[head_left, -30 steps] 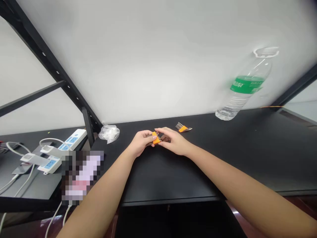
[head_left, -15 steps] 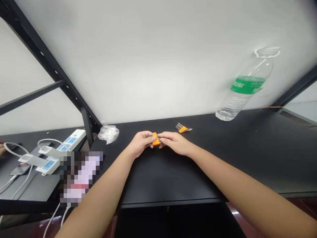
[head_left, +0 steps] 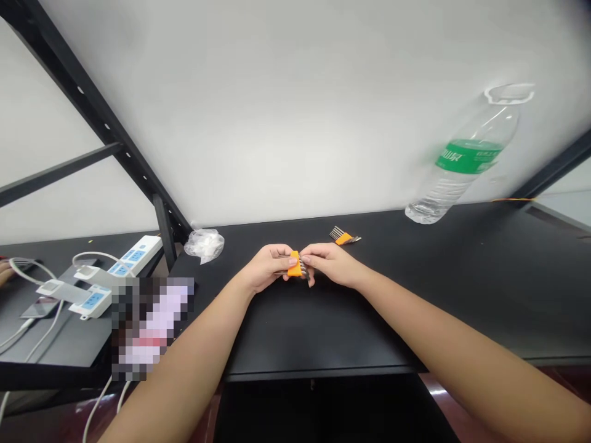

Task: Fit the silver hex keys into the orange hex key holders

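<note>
An orange plastic clip [head_left: 294, 264] holds a row of several thin metal rods; I cannot make out exactly what tools they are. My left hand [head_left: 268, 268] is closed round the clip and the rods' left ends, its thumb on the orange plastic. At the clip's right side, my right hand [head_left: 333, 263] pinches the upper rod ends between thumb and forefinger, while the dark lower ends [head_left: 306, 274] stay exposed. Beyond my right hand, a second orange clip [head_left: 344, 238] with similar rods lies on the black table [head_left: 323, 332].
A crumpled clear plastic bag [head_left: 204, 245] lies by the wall. A large water bottle [head_left: 462, 163] stands at the back right. On the left are a white power strip [head_left: 138, 255] with cables, a blurred-out item [head_left: 154, 326] and a black metal frame [head_left: 87, 111]. Another person's hand [head_left: 5, 272] shows at the far left edge.
My right hand's fingers have shifted off the lower rod ends, which now show more. The clip has moved slightly right in view. The background has shifted a little with the camera.
</note>
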`<state>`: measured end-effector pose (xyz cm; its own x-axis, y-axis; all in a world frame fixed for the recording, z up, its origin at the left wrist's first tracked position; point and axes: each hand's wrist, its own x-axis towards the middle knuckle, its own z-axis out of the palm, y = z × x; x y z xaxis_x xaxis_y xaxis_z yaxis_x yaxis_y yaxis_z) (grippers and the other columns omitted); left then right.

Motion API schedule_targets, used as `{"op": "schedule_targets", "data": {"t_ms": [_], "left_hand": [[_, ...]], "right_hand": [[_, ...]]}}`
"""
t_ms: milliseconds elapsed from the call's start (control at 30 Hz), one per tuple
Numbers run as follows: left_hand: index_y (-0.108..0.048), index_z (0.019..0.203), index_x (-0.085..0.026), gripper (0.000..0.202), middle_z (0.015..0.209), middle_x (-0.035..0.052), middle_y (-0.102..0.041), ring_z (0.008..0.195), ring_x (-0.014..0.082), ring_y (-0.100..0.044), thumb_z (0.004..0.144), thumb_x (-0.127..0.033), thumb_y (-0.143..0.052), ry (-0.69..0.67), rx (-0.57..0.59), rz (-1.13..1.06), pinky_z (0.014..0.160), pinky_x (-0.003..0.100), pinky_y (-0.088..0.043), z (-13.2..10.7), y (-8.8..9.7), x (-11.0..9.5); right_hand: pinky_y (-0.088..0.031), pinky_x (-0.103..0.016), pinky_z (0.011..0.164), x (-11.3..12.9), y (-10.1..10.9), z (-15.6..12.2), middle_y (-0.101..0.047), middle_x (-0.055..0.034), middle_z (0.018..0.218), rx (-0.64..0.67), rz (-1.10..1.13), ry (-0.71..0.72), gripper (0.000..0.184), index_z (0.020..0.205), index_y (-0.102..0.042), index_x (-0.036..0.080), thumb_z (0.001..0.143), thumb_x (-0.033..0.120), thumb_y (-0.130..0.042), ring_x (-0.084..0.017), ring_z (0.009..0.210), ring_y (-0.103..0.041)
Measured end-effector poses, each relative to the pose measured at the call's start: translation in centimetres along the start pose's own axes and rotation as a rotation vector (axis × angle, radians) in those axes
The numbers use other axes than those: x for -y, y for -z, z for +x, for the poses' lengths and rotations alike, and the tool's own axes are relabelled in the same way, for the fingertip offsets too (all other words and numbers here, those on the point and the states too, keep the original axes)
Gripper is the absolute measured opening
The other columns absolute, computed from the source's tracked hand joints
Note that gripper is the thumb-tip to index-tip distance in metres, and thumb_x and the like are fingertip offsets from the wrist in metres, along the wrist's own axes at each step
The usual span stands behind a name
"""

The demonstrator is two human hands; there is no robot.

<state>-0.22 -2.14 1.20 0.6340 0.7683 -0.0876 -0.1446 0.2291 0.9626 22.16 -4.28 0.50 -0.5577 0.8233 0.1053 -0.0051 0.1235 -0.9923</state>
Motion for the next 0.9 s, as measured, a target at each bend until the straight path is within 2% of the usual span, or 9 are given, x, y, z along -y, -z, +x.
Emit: {"op": "schedule_targets", "data": {"t_ms": [100,233,367,433,567,667,767,900], "left_hand": [[-0.064,0.082,-0.013,0.032,0.075,0.0046,-0.068,0.058,0.0091,-0.058,0.079,-0.036,-0.086,-0.006,0.005,-0.01,0.058,0.023,-0.043,0.1,0.0,0.2],[-0.063,0.085,-0.014,0.034,0.077,0.0051,-0.069,0.061,0.0114,-0.062,0.079,-0.038,-0.086,-0.031,0.004,-0.004,0.059,0.025,-0.045,0.2,-0.1,0.4],[-0.062,0.087,-0.014,0.036,0.076,0.0047,-0.068,0.057,0.0117,-0.061,0.08,-0.041,-0.085,-0.031,0.004,-0.017,0.061,0.029,-0.05,0.3,-0.3,0.6],[-0.061,0.09,-0.014,0.036,0.08,0.0058,-0.069,0.057,0.0102,-0.06,0.081,-0.04,-0.084,-0.026,-0.005,-0.024,0.06,0.028,-0.051,0.4,-0.3,0.6],[-0.059,0.106,-0.017,0.04,0.089,0.0039,-0.069,0.062,0.0105,-0.064,0.082,-0.036,-0.084,-0.075,-0.063,-0.024,0.061,0.027,-0.055,0.6,-0.4,0.8],[-0.058,0.124,-0.022,0.054,0.109,0.007,-0.069,0.076,0.0145,-0.07,0.079,-0.034,-0.086,-0.142,-0.096,0.043,0.064,0.027,-0.058,0.9,-0.6,1.1],[-0.06,0.129,-0.022,0.062,0.122,0.0112,-0.068,0.094,0.0206,-0.072,0.075,-0.031,-0.088,-0.206,-0.092,0.199,0.073,0.03,-0.061,1.1,-0.8,1.5],[-0.063,0.124,-0.019,0.055,0.123,0.0112,-0.071,0.109,0.0243,-0.071,0.076,-0.029,-0.086,-0.294,-0.163,0.413,0.098,0.039,-0.058,1.1,-0.8,1.9]], "right_hand": [[-0.059,-0.037,0.071,-0.6,-0.2,0.3,-0.074,-0.0054,0.087,0.012,0.225,-0.072,0.031,0.1,-0.069,0.018,0.092,0.048,-0.071,-0.019,0.071,-0.07],[-0.06,-0.037,0.07,-0.3,-0.7,0.3,-0.074,-0.0064,0.089,-0.032,0.356,-0.053,0.03,0.095,-0.065,0.019,0.089,0.046,-0.077,-0.02,0.077,-0.071],[-0.061,-0.041,0.078,0.6,-1.3,0.1,-0.071,-0.0034,0.081,0.026,0.441,-0.078,0.033,0.092,-0.061,0.019,0.094,0.051,-0.069,-0.016,0.063,-0.067],[-0.062,-0.041,0.075,0.8,-1.5,0.2,-0.068,-0.0003,0.073,0.026,0.437,-0.096,0.035,0.091,-0.059,0.02,0.095,0.053,-0.068,-0.014,0.055,-0.064],[-0.058,-0.032,0.057,0.6,-1.9,0.4,-0.068,0.0011,0.07,-0.056,0.39,-0.104,0.036,0.094,-0.056,0.02,0.094,0.054,-0.068,-0.011,0.046,-0.058],[-0.059,-0.032,0.059,0.1,-1.9,0.7,-0.064,0.0036,0.066,-0.112,0.422,-0.075,0.034,0.093,-0.055,0.021,0.095,0.052,-0.068,-0.01,0.045,-0.053],[-0.06,-0.033,0.062,-0.6,-1.5,0.8,-0.062,0.0046,0.066,-0.171,0.458,-0.069,0.034,0.093,-0.053,0.022,0.095,0.052,-0.068,-0.009,0.046,-0.051],[-0.063,-0.038,0.065,-1.1,-1.2,1.0,-0.058,0.0061,0.064,-0.22,0.393,-0.115,0.036,0.094,-0.056,0.021,0.096,0.056,-0.065,-0.006,0.042,-0.04]]}}
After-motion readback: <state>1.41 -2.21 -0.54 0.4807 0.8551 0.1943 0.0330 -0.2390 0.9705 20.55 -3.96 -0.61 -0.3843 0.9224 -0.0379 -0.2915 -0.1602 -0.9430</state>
